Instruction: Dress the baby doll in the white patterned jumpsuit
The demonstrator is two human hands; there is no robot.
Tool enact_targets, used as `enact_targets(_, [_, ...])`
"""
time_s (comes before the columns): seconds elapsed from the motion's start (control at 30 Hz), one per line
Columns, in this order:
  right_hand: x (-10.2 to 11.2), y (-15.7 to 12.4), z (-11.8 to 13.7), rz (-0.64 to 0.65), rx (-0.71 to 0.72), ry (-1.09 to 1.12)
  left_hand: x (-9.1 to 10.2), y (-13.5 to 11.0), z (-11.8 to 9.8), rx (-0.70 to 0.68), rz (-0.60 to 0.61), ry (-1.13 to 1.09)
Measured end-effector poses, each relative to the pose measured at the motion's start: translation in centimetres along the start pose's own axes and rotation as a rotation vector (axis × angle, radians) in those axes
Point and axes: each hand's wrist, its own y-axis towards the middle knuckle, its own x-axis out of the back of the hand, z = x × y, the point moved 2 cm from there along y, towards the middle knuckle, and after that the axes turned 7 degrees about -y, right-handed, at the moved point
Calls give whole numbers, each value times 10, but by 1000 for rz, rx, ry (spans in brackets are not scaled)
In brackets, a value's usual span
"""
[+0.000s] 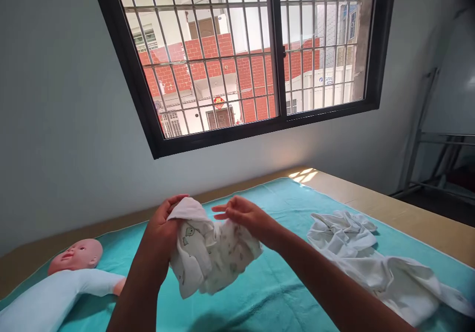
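My left hand point(163, 225) is closed on the upper edge of a small white baby garment point(208, 253) printed with little animals, holding it bunched above the teal cloth point(282, 287). My right hand point(245, 215) rests on the garment's top right, fingers stretched out toward the left hand and touching the fabric. The garment hangs crumpled between both hands.
A baby doll point(63, 282) in a pale blue top lies at the lower left on the teal cloth. A crumpled white cloth point(363, 258) lies to the right. The cloth covers a wooden table point(408, 213) under a barred window point(245, 55). A metal rack point(438, 144) stands at the far right.
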Motion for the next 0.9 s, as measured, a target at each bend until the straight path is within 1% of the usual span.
enact_targets(0.07, [-18, -4, -2, 145, -5, 1, -12, -7, -3, -43, 151, -45])
enact_targets(0.13, [-27, -6, -2, 253, 25, -106, -19, -13, -4, -61, 364, 20])
enact_targets(0.17, [-28, -7, -2, 285, 54, -196, -21, -16, -4, -63, 471, 79])
enact_targets(0.2, [-27, -6, -2, 288, 84, -293, -20, -19, -4, -63, 564, 133])
enact_targets(0.23, [-23, -5, -2, 262, 110, -369, -19, -21, -5, -63, 634, 169])
enact_targets(0.27, [-16, -3, -2, 205, 135, -412, -17, -22, -5, -67, 673, 183])
enact_targets(0.3, [-8, -1, -1, 116, 168, -420, -14, -23, -7, -80, 683, 176])
enact_targets(0.33, [2, 1, 0, -3, 216, -403, -11, -23, -8, -100, 673, 158])
enact_targets(0.4, [25, 2, 7, -281, 335, -358, -8, -24, -11, -140, 658, 130])
enact_targets(0.47, [48, -2, 18, -509, 446, -379, -7, -26, -14, -156, 684, 123])
enact_targets(0.53, [69, -8, 29, -638, 516, -462, -7, -29, -15, -149, 726, 135])
enact_targets(0.6, [89, -12, 35, -714, 566, -583, -7, -32, -15, -137, 754, 172])
enact_targets(0.63, [99, -13, 35, -749, 558, -678, -7, -33, -14, -129, 764, 202])
enact_targets(0.67, [108, -13, 31, -759, 488, -822, -7, -34, -12, -122, 771, 237])
enact_targets(0.7, [117, -11, 24, -733, 360, -993, -6, -34, -10, -119, 772, 276])
enact_targets(0.73, [125, -8, 14, -671, 189, -1162, -6, -34, -7, -120, 771, 314])
enact_targets(0.77, [131, -6, 1, -578, 2, -1299, -7, -33, -4, -127, 769, 346])
enact_targets(0.8, [136, -5, -14, -469, -167, -1387, -7, -32, 0, -134, 772, 374])
enact_targets(0.83, [137, -5, -29, -357, -293, -1424, -8, -31, 3, -142, 781, 400])
enact_targets(0.87, [136, -6, -44, -260, -369, -1423, -9, -31, 5, -144, 797, 425])
enact_targets(0.9, [133, -8, -58, -179, -414, -1411, -11, -32, 7, -144, 815, 452])
